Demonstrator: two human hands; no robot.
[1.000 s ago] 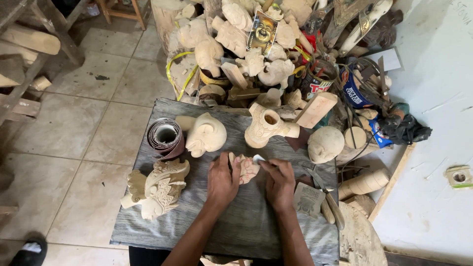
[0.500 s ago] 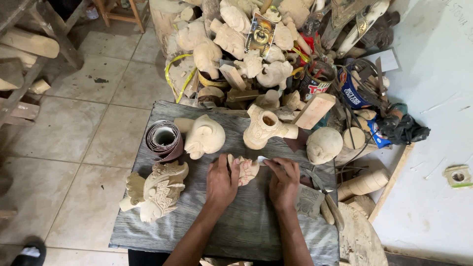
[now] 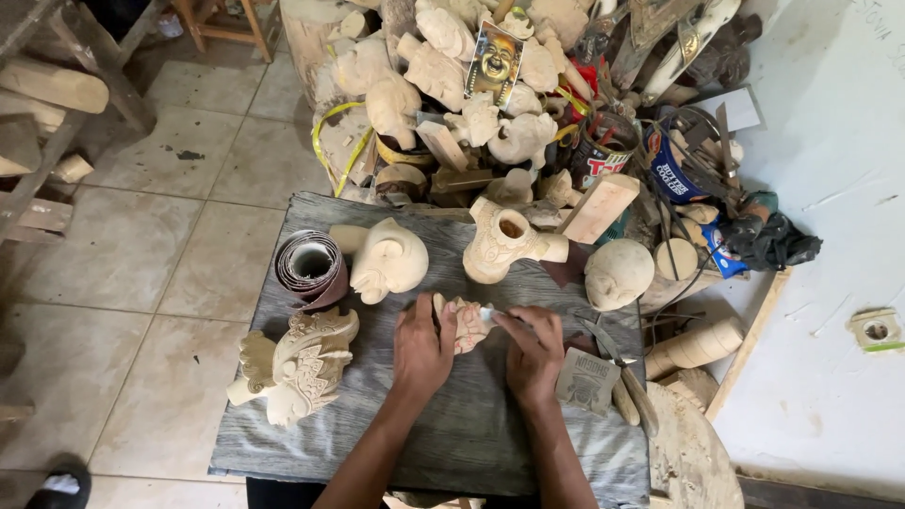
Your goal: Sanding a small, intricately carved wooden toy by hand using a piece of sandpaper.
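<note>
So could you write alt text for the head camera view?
Seen from above, the left hand steadies a small pale wood carving on a grey wooden workbench while the right hand works it with a thin tool. Unfinished carvings surround them.

A woodcarving workshop: beyond the left hand (image 3: 421, 346), a heap of unfinished pale wooden figures (image 3: 452, 85) rises behind the grey plank surface (image 3: 452, 443); a roll of sandpaper (image 3: 309, 267) and a carved head (image 3: 388, 258) lie nearby, above a tiled floor (image 3: 141, 254).
</note>
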